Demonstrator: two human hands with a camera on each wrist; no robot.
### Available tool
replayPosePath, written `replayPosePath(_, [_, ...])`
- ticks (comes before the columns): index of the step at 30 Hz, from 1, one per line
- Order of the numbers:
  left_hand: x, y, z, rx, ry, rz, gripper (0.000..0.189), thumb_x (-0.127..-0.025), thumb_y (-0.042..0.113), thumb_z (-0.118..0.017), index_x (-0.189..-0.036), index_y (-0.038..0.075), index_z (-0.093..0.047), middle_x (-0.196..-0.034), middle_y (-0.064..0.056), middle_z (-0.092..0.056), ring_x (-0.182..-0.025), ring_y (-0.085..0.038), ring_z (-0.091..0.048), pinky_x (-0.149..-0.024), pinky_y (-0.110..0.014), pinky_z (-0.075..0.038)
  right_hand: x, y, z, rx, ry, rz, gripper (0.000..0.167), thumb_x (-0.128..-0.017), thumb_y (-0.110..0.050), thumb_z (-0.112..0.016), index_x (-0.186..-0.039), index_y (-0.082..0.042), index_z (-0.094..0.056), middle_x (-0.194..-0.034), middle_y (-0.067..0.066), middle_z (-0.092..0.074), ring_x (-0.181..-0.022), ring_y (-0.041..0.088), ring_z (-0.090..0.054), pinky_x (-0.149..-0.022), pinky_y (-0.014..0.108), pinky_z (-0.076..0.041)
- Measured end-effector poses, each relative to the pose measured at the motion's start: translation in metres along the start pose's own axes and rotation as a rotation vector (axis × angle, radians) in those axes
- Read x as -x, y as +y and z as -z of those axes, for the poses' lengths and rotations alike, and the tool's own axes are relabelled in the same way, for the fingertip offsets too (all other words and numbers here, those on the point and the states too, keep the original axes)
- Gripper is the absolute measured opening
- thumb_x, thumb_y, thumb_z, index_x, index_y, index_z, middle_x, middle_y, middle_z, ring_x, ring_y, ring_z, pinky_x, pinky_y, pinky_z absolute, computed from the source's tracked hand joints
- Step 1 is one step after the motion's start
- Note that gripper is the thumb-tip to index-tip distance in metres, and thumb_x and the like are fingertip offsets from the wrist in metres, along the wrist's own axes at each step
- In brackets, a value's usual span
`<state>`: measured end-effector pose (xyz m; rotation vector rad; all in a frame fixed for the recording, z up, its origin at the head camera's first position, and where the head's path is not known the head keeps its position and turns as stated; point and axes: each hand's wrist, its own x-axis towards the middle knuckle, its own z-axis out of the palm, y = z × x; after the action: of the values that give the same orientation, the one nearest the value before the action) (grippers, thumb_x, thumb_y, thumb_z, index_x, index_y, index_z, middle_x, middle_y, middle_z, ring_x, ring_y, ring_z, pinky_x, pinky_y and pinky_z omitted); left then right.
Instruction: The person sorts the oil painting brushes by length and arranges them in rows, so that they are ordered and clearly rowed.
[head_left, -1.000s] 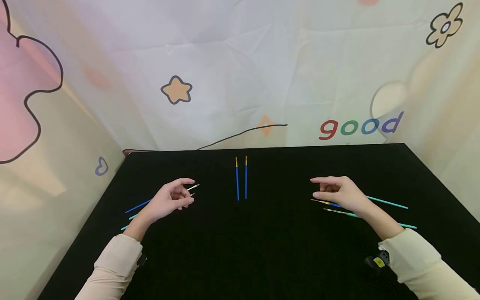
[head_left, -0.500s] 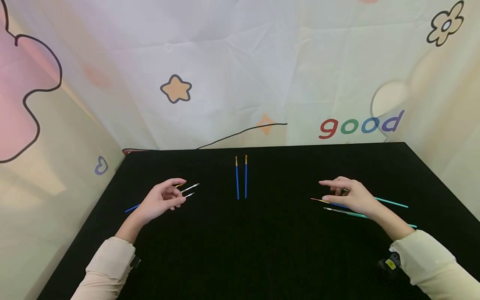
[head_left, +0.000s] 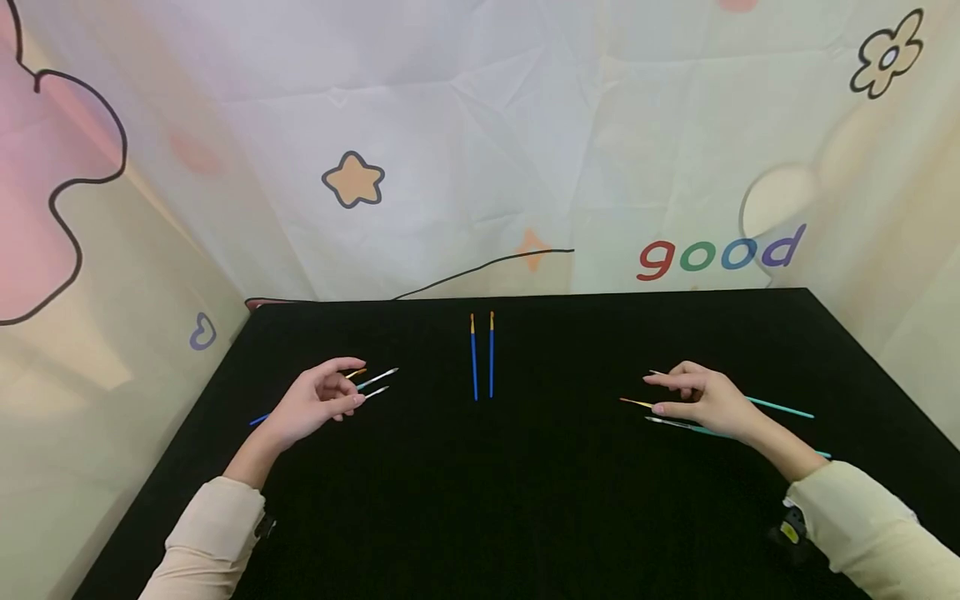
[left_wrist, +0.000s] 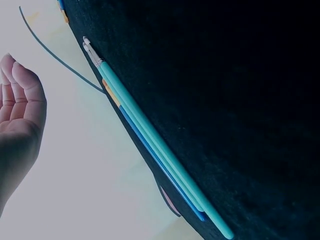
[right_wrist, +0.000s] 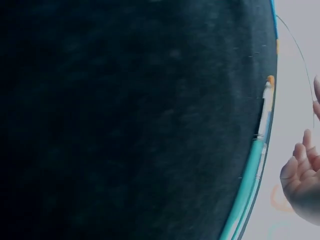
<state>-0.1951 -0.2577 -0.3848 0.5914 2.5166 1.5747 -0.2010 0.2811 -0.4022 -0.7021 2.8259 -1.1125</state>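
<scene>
My left hand [head_left: 311, 404] hovers above three paintbrushes on the left of the table, its fingers loosely curved and holding nothing. In the left wrist view these are two teal paintbrushes [left_wrist: 160, 142] side by side and a blue paintbrush [left_wrist: 187, 201] along them. My right hand [head_left: 708, 400] hangs over three more at the right, thumb and fingers apart and nothing between them. Under it lie a far teal paintbrush [head_left: 780, 407], a blue paintbrush [head_left: 636, 403] mostly hidden by the hand, and a near teal paintbrush [head_left: 708, 431].
Two blue paintbrushes [head_left: 474, 367] stand parallel at the middle back, bristles pointing away. Everything lies on a black-covered table [head_left: 480, 500]. Behind it hangs a pale printed curtain [head_left: 480, 150], which also runs down both sides.
My left hand has drawn back to the left, uncovering more of the brush tips. The right hand has shifted right. All the paintbrushes lie where they were.
</scene>
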Motion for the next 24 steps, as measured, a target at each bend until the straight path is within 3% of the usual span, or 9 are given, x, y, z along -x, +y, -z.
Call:
replayPosePath(6, [0.002,-0.003,0.001,-0.004,0.001,-0.010,0.045,-0.086,0.005,-0.061,-0.126,-0.004,-0.043,-0.081,-0.009,-0.060,-0.067,-0.015,-0.056,-0.060,-0.028,-0.050,0.000,0.010,-0.005,0.059,0.052,0.076,0.036,-0.080,-0.015,-0.069,-0.113,-0.001,-0.063,-0.088,0.006,-0.051,-0.067,0.009,-0.040,-0.056,0.024,-0.035])
replayPosePath(13, [0.005,-0.001,0.002,-0.005,0.013,0.014,0.047,-0.086,0.005,-0.062,-0.127,-0.005,-0.042,-0.086,-0.021,-0.059,-0.067,-0.016,-0.056,-0.060,-0.027,-0.050,0.001,0.020,-0.010,0.101,0.041,0.120,0.031,-0.080,-0.016,-0.069,-0.108,-0.002,-0.065,-0.086,0.001,-0.050,-0.068,0.007,-0.042,-0.057,0.024,-0.037])
replayPosePath(24, [0.011,-0.006,0.006,-0.011,0.043,0.027,0.044,-0.086,0.006,-0.062,-0.125,-0.001,-0.044,-0.085,-0.015,-0.060,-0.068,-0.014,-0.056,-0.060,-0.028,-0.051,-0.002,0.027,-0.015,0.103,-0.025,0.044,0.030,-0.084,-0.020,-0.066,-0.109,-0.005,-0.066,-0.086,-0.001,-0.049,-0.069,0.009,-0.042,-0.059,0.025,-0.038])
